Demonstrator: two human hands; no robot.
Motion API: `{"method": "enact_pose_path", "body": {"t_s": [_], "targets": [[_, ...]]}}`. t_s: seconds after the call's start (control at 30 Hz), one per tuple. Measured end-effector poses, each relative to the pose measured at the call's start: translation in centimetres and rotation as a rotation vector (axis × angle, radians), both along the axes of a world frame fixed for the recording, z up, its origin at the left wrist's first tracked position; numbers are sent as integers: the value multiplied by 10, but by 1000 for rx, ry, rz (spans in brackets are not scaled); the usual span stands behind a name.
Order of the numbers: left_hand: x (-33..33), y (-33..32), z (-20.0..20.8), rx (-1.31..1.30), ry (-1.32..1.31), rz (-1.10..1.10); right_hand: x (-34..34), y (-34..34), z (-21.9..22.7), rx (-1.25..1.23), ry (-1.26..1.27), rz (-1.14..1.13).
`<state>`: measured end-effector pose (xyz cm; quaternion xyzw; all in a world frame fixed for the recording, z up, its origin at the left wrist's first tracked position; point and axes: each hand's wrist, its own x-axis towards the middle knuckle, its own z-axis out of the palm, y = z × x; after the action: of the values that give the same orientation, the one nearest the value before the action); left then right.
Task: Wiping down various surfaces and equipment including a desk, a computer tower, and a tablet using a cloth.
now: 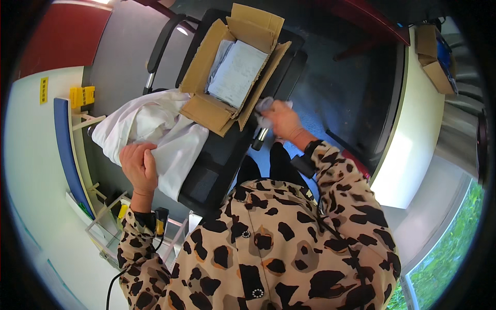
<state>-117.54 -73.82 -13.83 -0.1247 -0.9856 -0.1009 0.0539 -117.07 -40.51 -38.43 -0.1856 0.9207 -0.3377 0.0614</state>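
An opened cardboard box (199,72) sits tilted on a black chair seat (209,175), its flaps standing up. Inside lie white printed papers (238,70) beside something wrapped in clear plastic. A white cloth (178,150) is draped over the chair's left side. My left hand (139,168) is at the cloth's left part, fingers curled against it, thumb on top. Just right of the box, my right hand (284,121) is closed on a small greyish, see-through thing (264,106); blur hides its exact kind.
The chair's black armrest (159,44) rises left of the box. A yellow box (82,96) and a blue-edged board (67,150) are by the left wall. A white cabinet (413,139) stands at right, with another cardboard box (433,59) on it.
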Motion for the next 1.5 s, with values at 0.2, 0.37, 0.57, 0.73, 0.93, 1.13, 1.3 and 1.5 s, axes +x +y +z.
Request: {"method": "enact_pose_path", "body": {"t_s": [0.2, 0.37, 0.57, 0.73, 0.93, 1.13, 1.3, 1.5], "targets": [[0, 7, 0, 16, -12, -2, -131, 86, -45, 243, 153, -396], [-1, 3, -6, 10, 28, -11, -166, 98, -70, 402, -145, -302], [4, -3, -6, 22, 37, -10, -47, 35, -12, 198, 293, -278], [5, -3, -5, 58, 81, -24, 46, -23, 13, 171, 75, -150], [5, -3, -8, 76, 87, -68, 82, -42, 2, 120, 48, -66], [8, -13, -12, 74, 76, -61, 92, -39, -1, 91, 13, -154], [9, -16, -12, 93, 113, -58, 128, -33, -31, -55, -139, -507], [8, -9, -15, 144, 160, -55, 81, -53, -48, -215, -383, -858]]}}
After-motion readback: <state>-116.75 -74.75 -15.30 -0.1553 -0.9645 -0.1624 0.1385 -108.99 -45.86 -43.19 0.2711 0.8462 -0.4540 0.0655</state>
